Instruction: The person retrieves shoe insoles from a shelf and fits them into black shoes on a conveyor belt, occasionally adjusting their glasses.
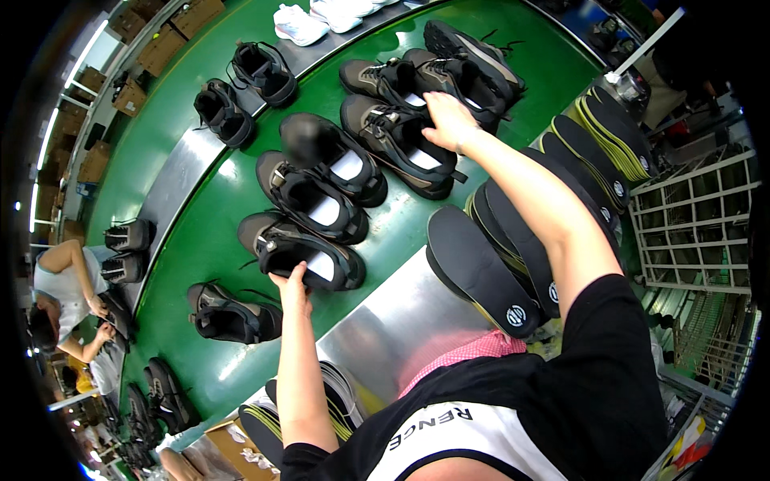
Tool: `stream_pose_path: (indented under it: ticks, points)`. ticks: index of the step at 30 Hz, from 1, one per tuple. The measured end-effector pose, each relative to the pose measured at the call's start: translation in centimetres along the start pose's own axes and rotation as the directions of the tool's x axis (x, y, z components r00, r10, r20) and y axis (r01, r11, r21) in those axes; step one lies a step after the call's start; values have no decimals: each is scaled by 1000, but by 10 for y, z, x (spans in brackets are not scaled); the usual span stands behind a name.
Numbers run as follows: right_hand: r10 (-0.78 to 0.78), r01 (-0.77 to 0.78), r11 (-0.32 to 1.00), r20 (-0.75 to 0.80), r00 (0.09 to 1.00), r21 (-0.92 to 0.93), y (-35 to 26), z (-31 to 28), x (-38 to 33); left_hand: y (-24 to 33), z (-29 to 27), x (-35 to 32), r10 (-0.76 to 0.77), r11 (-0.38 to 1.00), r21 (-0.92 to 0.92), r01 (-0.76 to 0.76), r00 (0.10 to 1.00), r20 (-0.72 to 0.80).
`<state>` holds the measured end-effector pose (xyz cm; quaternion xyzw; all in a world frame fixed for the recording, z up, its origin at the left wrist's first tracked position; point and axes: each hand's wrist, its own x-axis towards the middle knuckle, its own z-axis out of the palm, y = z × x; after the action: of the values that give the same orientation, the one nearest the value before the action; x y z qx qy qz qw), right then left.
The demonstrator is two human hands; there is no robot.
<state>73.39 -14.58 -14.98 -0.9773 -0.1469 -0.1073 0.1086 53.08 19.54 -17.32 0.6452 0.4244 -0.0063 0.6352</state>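
Note:
My left hand [293, 295] grips the near side of a dark grey-brown sneaker [263, 232] at its collar, and a pale insole shows inside the shoe. My right hand [451, 124], fingers apart, reaches over the far group of sneakers. Its thumb is by the opening of one sneaker [373, 116], and its fingertips are close to another sneaker [433, 68]; I cannot tell whether they touch. Between my hands lie two more sneakers, one in the middle [277, 180] and one beyond it [309, 132]. Pale insoles show in both.
Black insoles with yellow-green edges [473, 248] are stacked along the metal ledge [393, 301] by my right arm. A single sneaker [233, 317] lies left of my left hand. A wire rack [694, 220] stands at right. Another person [72, 280] handles a shoe at far left.

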Motion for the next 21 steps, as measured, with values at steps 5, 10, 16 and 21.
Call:
stream_pose_path:
  ticks: [5, 10, 16, 21]
  points:
    - [111, 8, 969, 468, 877, -246, -20, -6, 38, -23, -5, 24, 189, 958, -235, -165, 979, 83]
    - [52, 87, 956, 452, 891, -282, 9, -5, 32, -22, 5, 22, 180, 975, -153, -161, 976, 119]
    - [457, -293, 868, 413, 788, -401, 91, -25, 81, 6, 123, 15, 152, 985, -124, -119, 940, 306]
    - [-87, 92, 931, 32, 996, -354, 117, -78, 2, 13, 160, 41, 247, 968, -59, -243, 887, 390]
